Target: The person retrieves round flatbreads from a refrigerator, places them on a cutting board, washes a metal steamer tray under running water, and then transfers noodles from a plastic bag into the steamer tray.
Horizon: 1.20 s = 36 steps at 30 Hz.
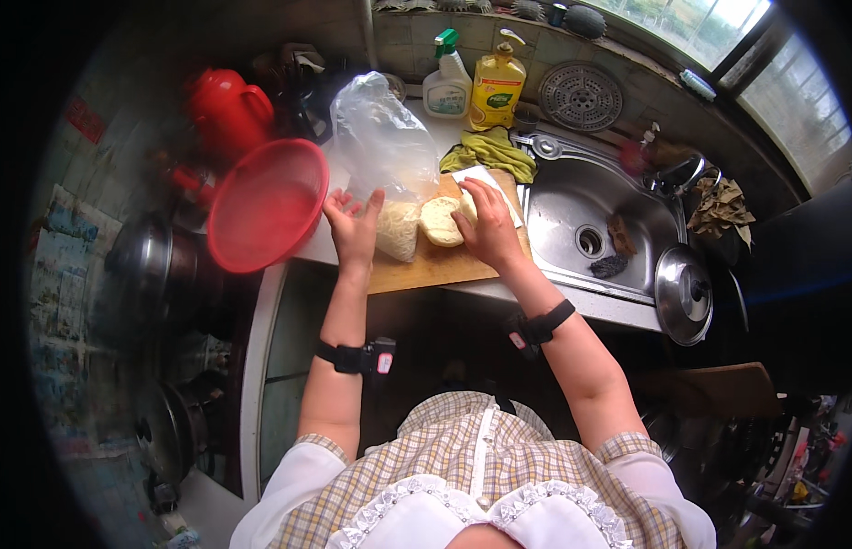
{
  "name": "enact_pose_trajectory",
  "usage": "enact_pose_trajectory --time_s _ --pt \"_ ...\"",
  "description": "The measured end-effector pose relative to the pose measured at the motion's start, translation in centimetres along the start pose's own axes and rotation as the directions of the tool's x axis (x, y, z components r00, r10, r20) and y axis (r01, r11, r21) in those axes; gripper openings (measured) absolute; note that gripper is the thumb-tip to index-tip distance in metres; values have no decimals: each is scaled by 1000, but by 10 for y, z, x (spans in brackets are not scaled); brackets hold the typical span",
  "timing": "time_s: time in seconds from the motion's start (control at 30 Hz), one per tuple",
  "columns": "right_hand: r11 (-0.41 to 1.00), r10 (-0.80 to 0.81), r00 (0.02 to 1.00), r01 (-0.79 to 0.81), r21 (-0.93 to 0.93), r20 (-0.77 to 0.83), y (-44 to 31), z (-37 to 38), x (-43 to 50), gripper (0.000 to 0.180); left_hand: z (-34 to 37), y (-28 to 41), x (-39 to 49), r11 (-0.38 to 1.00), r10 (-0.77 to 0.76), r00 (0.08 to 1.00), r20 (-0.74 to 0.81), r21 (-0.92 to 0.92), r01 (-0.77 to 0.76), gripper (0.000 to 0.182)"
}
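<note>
My left hand (354, 233) is beside a clear plastic bag (385, 137), thumb and fingers spread, with nothing in its grasp. Pale shreds (396, 230) fill the bag's lower end, which rests on a wooden cutting board (426, 267). A round, pale bread-like piece (440, 223) lies on the board between my hands. Next to it, my right hand (493, 230) has thumb and fingers around a second pale piece (468, 208), mostly hidden by the fingers. Under and behind that hand is a flat white sheet (491, 180).
A red plastic basin (269, 206) stands left of the board, near a red thermos (230, 110). Behind are a green cloth (491, 151), a spray bottle (446, 86) and a yellow pump bottle (498, 86). The steel sink (570, 226) adjoins on the right, with a pot lid (683, 295) at its edge.
</note>
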State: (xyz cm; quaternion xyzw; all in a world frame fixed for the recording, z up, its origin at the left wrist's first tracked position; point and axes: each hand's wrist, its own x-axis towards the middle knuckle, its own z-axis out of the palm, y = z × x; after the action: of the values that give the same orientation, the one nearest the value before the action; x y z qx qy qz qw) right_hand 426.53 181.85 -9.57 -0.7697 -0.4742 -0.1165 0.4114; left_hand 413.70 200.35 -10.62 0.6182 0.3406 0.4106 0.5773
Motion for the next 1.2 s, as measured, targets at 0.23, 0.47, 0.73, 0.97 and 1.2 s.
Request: enact_pose_trajectory --time_s 0.23,0.47,0.73,0.97,1.2 --pt "916 362 932 -358 180 7 -25 35 88 77 8 26 98 789 -365 864 346 -378 484 35" --pt "43 448 659 -691 722 604 -33 46 111 22 -65 49 67 326 -327 752 572 -679 658 24" --pt "-292 366 714 -522 802 597 -41 -23 66 14 -112 79 -4 436 -370 810 454 -685 583 31" --pt "940 -235 970 243 238 -64 -118 -65 60 19 -102 58 -46 528 -336 845 415 -660 534 39" --pt "979 -22 401 195 -61 916 -160 40 88 22 -101 78 -78 622 -254 931 262 -693 364 53"
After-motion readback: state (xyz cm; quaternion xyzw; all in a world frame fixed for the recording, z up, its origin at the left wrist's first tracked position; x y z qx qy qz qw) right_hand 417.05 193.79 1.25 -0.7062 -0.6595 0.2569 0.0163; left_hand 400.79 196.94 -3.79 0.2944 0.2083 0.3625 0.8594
